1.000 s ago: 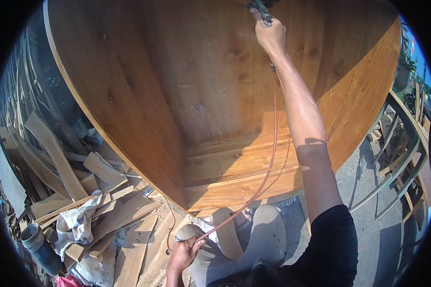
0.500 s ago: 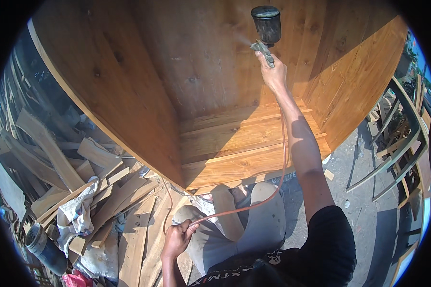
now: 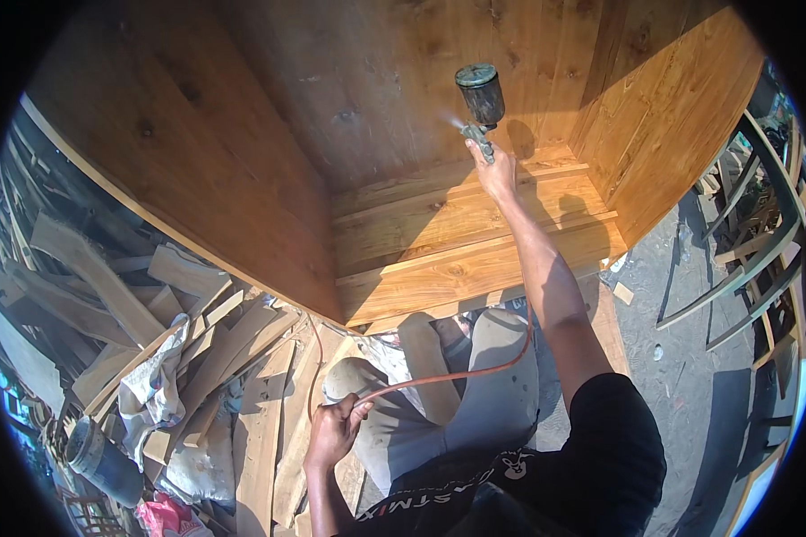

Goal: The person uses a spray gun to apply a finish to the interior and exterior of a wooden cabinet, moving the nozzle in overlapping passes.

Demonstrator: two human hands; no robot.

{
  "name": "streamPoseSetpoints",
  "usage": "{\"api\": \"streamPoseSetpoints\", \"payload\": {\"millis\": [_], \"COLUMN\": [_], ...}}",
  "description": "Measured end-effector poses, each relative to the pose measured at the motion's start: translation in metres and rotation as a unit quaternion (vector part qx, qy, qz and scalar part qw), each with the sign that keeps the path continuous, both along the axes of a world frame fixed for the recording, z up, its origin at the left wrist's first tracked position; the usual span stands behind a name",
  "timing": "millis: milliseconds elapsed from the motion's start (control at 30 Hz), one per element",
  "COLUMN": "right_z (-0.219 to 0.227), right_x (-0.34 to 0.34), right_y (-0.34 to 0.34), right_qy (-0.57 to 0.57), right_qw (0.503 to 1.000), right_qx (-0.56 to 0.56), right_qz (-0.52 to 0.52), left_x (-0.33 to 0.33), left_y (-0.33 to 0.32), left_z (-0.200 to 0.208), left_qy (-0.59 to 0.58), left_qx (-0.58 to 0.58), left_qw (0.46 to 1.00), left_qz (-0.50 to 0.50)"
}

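My right hand (image 3: pixel 495 170) is wrapped round the handle of a spray gun (image 3: pixel 478 134), whose dark cup (image 3: pixel 481 97) sits on top. A pale mist (image 3: pixel 452 119) leaves its nozzle toward the left. The gun is inside a large wooden cabinet (image 3: pixel 457 273), in front of its brown back panel. Down by my knees, my left hand (image 3: pixel 336 430) is closed around a reddish-orange air hose (image 3: pixel 421 381). The hose loops over my lap and rises along my right forearm toward the gun. Its other length runs down past the cabinet's front corner at the left.
Scrap boards (image 3: pixel 90 268) lie heaped at the left, with a white sack (image 3: pixel 152 385) and a dark bucket (image 3: pixel 103 461) among them. Curved wooden pieces (image 3: pixel 734 295) stand at the right above the grey ground (image 3: pixel 672 385). A small wood block (image 3: pixel 623 293) lies near the cabinet.
My right hand has brought the spray gun lower and slightly left, nearer the cabinet's bottom boards, still spraying. My left hand keeps hold of the hose. The view has shifted a little.
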State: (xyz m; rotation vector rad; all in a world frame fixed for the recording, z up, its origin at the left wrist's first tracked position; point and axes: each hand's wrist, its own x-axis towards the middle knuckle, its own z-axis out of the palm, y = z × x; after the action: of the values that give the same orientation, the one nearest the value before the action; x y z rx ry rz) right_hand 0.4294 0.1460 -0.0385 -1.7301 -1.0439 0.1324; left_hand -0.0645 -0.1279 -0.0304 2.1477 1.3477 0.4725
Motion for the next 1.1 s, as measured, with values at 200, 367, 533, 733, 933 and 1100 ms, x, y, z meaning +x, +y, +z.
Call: {"api": "streamPoseSetpoints", "payload": {"millis": [200, 367, 533, 733, 933, 1100], "right_z": [-0.06, -0.104, -0.107, -0.075, 0.026, 0.094], "right_x": [0.007, 0.012, 0.019, 0.018, -0.005, -0.005], "right_y": [0.007, 0.018, 0.031, 0.024, -0.001, 0.0], "right_qy": [0.026, 0.041, 0.018, 0.03, -0.055, -0.069], "right_qw": [1.0, 0.998, 0.992, 0.994, 0.997, 0.995], "right_qx": [0.002, -0.041, -0.126, -0.083, 0.001, 0.061], "right_qz": [0.01, 0.01, 0.025, 0.064, 0.045, 0.043], "left_x": [0.007, 0.012, 0.013, 0.009, 0.008, 0.008], "left_y": [-0.002, -0.005, -0.01, -0.009, -0.008, -0.003], "left_z": [-0.01, -0.004, -0.004, -0.009, -0.013, -0.009], "left_qy": [-0.011, 0.035, 0.017, 0.025, 0.006, -0.012], "left_qx": [0.0, -0.04, -0.031, -0.022, -0.004, 0.007], "left_qw": [1.0, 0.999, 0.999, 0.999, 1.0, 1.0], "left_qz": [-0.01, 0.001, -0.003, -0.008, -0.019, -0.028]}}
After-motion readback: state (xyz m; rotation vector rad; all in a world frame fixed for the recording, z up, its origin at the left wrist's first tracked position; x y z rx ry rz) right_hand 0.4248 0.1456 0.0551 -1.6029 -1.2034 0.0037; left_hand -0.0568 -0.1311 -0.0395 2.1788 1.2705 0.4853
